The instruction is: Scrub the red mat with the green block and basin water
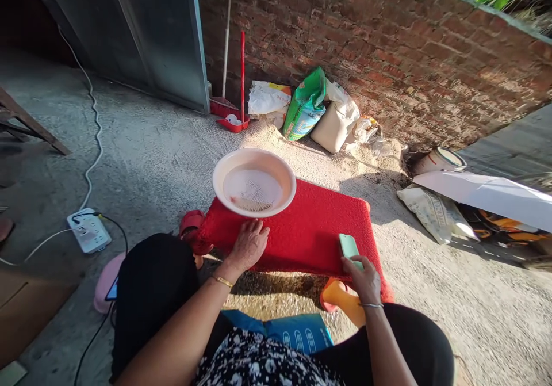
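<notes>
My right hand (364,279) grips the near end of a flat, light green rectangular slab (349,244), whose exact kind I cannot make out. The slab lies at the right end of a low bench covered with red cloth (321,219). My left hand (250,243) rests on the cloth, fingers loosely stretched out, holding nothing. Just beyond those fingertips a pale plastic basin (221,187) stands on the bench's left part. Water seems to be in it, with ripples and a small reddish patch whose nature is unclear.
A power strip (88,230) with cables lies on the concrete floor at left. Sacks (306,107), a red dustpan (235,123) and a broom stand along the brick wall (366,41). A bucket (440,160) and a white panel (487,193) are at right. A blue packet (297,333) lies below the bench.
</notes>
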{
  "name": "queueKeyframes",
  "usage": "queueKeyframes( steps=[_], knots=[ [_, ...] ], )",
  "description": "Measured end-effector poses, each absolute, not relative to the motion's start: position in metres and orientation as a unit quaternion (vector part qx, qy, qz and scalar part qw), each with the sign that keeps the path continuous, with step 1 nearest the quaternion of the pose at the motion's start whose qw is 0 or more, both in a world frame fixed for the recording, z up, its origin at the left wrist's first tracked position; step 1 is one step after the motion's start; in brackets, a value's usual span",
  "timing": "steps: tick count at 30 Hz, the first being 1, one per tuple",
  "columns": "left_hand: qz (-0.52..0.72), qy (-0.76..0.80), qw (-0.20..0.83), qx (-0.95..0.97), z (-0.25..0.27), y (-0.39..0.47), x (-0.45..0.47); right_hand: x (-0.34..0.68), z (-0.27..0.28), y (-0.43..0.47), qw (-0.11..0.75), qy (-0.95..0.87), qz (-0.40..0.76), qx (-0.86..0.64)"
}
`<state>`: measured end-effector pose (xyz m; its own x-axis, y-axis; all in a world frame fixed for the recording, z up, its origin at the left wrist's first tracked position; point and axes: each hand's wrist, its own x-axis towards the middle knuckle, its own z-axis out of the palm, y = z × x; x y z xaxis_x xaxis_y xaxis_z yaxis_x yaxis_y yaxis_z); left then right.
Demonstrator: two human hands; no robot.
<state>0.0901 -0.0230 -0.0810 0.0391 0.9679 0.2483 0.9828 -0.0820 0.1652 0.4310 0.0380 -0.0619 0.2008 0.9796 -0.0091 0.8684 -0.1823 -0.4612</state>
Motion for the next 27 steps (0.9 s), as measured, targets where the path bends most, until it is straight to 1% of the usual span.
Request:
queueKeyframes(
  steps=[3, 6, 9, 12, 18, 21, 24, 27],
  knots=[
    [-0.145, -0.675, 0.015, -0.724, -0.078, -0.023, 0.088, 0.377, -0.065, 0.022, 0.209, -0.697, 0.171, -0.665],
    [-0.148, -0.668, 0.0, -0.729, -0.073, -0.024, 0.084, 0.316, -0.065, 0.012, 0.192, -0.774, 0.169, -0.579],
    [-0.152, -0.667, -0.016, -0.729, -0.068, -0.025, 0.08, 0.281, -0.067, 0.013, 0.182, -0.811, 0.154, -0.535],
    [-0.157, -0.667, -0.029, -0.727, -0.066, -0.026, 0.079, 0.286, -0.069, 0.021, 0.165, -0.804, 0.146, -0.552],
    [-0.174, -0.663, -0.055, -0.726, -0.063, -0.03, 0.079, 0.368, -0.054, 0.039, 0.101, -0.682, 0.125, -0.714],
    [-0.169, -0.666, -0.07, -0.723, -0.059, -0.033, 0.076, 0.382, -0.044, 0.034, 0.081, -0.646, 0.105, -0.751],
    [-0.167, -0.682, -0.092, -0.706, -0.054, -0.037, 0.068, 0.355, -0.045, 0.018, 0.114, -0.684, 0.124, -0.71],
    [-0.163, -0.704, -0.088, -0.686, -0.049, -0.04, 0.056, 0.302, -0.055, -0.003, 0.148, -0.764, 0.164, -0.606]
  ],
)
